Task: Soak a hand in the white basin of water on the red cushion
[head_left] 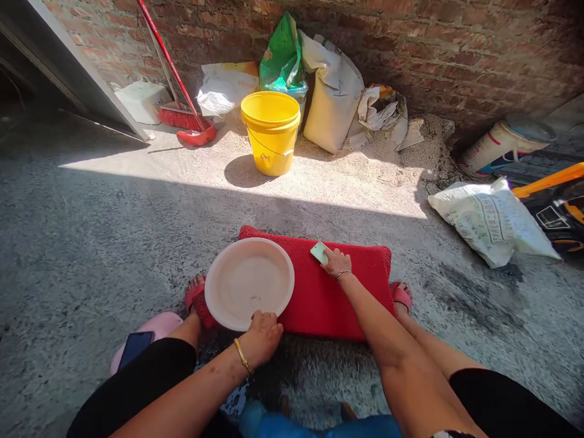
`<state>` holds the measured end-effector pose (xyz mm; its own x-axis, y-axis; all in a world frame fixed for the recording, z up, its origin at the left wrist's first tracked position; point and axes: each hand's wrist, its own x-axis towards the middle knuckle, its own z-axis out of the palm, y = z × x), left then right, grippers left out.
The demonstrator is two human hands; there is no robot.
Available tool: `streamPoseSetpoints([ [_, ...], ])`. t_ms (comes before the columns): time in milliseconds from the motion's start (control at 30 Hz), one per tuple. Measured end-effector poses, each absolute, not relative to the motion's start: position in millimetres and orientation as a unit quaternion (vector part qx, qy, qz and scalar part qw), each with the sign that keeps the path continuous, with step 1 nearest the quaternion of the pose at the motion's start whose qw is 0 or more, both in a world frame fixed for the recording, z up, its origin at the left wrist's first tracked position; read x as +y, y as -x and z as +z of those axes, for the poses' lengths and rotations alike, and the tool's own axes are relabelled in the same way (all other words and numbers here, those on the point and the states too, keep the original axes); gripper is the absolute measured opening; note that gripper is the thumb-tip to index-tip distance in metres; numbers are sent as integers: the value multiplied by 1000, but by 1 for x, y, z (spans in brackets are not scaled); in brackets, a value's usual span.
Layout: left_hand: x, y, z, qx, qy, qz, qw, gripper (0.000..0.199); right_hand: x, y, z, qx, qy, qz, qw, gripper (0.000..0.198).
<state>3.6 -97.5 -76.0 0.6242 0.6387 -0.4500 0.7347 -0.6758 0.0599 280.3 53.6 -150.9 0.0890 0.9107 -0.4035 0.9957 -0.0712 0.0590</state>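
Observation:
A pale pink plastic basin (249,267) rests over the left part of a red, cloth-like cover or mat (314,298). My left hand (263,333), with a gold bracelet at the wrist, has its fingers closed on the near rim of the basin. A small dark speck shows on the basin's bottom. On the red cloth, to the right, my right hand (336,263) grips a pale green bar of soap (319,250) by its near end. What supports the cloth underneath is mostly hidden.
Beyond the cloth stands a yellow bucket (271,137). Sacks (335,91) and a red broom with a dustpan (197,135) are by the brick wall. To the right lies a white bag (495,219). A phone (135,348) rests on a pink surface (166,323) at left.

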Motion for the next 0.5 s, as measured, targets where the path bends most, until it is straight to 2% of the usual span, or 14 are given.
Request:
streamPoseSetpoints([
  [100,-96,-7,-72,392,-887,-202,135,26,17,-375,-143,575,-785,-110,203,52],
  [167,-97,-9,-70,399,-882,-208,143,27,-7,-433,-136,486,-836,-112,228,45],
  [267,-99,-10,-67,408,-878,-201,147,27,-26,-479,-130,415,-875,-105,227,44],
  [367,-102,-8,-69,416,-878,-194,134,26,-15,-455,-130,471,-852,-112,201,49],
  [500,-107,-5,-77,441,-870,-191,109,25,27,-342,-134,615,-765,-91,168,50],
])
